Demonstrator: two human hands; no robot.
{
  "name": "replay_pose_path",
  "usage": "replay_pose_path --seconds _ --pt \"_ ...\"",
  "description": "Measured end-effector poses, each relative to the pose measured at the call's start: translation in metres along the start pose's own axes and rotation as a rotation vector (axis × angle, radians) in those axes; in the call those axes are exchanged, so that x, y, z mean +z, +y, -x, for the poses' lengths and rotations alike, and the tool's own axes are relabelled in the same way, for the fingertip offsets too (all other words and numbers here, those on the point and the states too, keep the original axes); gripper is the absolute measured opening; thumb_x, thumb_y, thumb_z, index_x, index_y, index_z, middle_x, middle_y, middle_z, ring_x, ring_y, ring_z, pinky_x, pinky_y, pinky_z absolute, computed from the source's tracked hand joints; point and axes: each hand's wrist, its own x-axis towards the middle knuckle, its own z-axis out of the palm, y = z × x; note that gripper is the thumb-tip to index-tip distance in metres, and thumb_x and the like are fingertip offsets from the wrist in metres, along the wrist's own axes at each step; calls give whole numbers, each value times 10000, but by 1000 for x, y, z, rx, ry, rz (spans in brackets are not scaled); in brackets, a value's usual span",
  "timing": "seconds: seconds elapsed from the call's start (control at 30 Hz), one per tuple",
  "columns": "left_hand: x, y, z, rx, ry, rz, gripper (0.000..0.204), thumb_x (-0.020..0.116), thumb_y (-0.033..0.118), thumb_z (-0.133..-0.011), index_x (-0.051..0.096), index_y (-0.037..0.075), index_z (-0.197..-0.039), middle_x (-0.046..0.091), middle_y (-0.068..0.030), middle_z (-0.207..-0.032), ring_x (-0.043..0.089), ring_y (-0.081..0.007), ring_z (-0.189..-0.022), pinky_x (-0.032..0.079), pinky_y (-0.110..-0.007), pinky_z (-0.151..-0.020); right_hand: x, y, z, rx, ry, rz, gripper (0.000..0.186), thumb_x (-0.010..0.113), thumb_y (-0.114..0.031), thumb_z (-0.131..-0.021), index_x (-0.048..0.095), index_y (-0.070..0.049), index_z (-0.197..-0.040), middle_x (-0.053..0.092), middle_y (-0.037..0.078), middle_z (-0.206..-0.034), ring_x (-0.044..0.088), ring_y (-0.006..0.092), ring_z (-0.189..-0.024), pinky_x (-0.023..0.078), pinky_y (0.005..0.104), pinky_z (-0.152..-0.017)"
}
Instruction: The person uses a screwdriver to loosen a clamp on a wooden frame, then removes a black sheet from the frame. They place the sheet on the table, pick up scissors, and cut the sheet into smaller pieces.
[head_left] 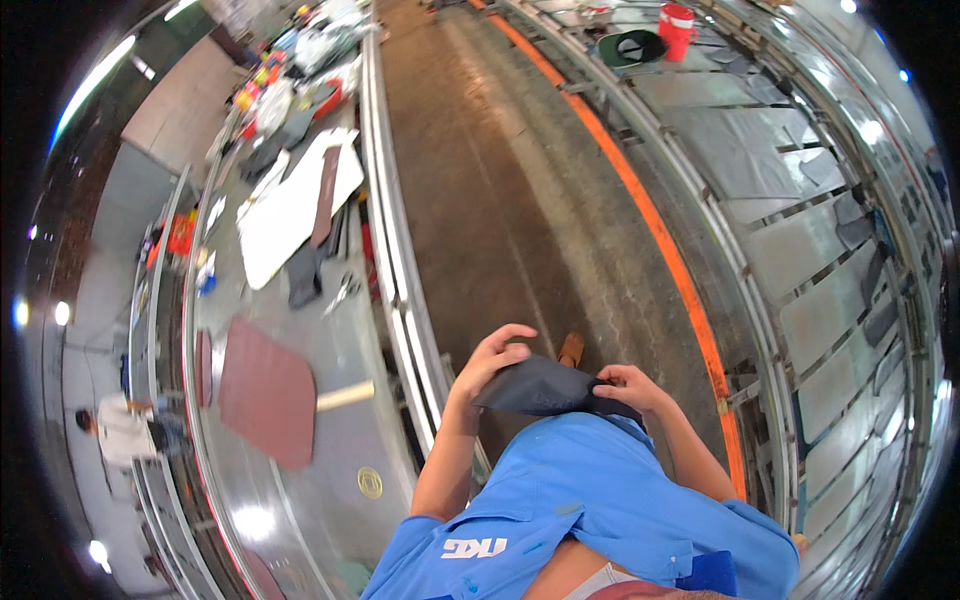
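A dark grey-black piece of flat, flexible sheet (545, 388) hangs between my hands in front of my waist. It bends slightly, and faint marks show on its face. My left hand (490, 362) holds its left end, with the thumb over the upper edge and the index finger raised off it. At the other end my right hand (630, 386) pinches the sheet between thumb and fingers, where it folds and darkens. The fingers behind the sheet are hidden. What exactly the material is, I cannot tell.
A metal-edged table (345, 430) on the left bears a maroon sheet (265, 393), scissors (343, 291), a white sheet (290, 215) and a cluttered far end. On the right, a rack (755, 260) carries grey sheets and a red container (676, 32). A person (130, 428) stands beyond the table.
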Motion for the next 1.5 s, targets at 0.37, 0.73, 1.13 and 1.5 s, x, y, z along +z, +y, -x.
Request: replay_pose_path --seconds 0.37,0.73,1.13,1.5 --pt "-187 -8 -149 32 567 495 317 592 291 -988 598 92 -1236 677 -57 -1022 673 -231 -947 559 -360 -814 -87 -206 -263 -196 -149 1 389 713 -280 -933 644 -21 -1214 695 53 -1105 611 135 -1018 477 320 -918" --pt "-265 74 -333 -217 559 547 479 547 556 -984 657 90 -991 654 -67 -864 605 -229 -834 503 -377 -791 -152 -280 -510 -171 6 16 384 637 -207 -976 588 -34 -1315 652 74 -1223 594 165 -1106 453 334 -986" --pt "-292 244 -484 -104 625 398 326 616 309 -997 576 108 -1250 662 -72 -1150 652 -225 -1045 522 -454 -891 -214 -365 -660 -150 -163 124 459 732 -288 -872 636 -41 -1247 707 164 -1115 674 289 -1037 516 402 -894" --pt "-222 245 -539 -53 948 615 428 607 339 -973 541 117 -1333 624 -119 -1269 624 -274 -1156 535 -486 -943 -260 -411 -761 -281 -744 750 375 789 -373 -758 735 -74 -978 740 130 -936 702 321 -912 533 448 -769"
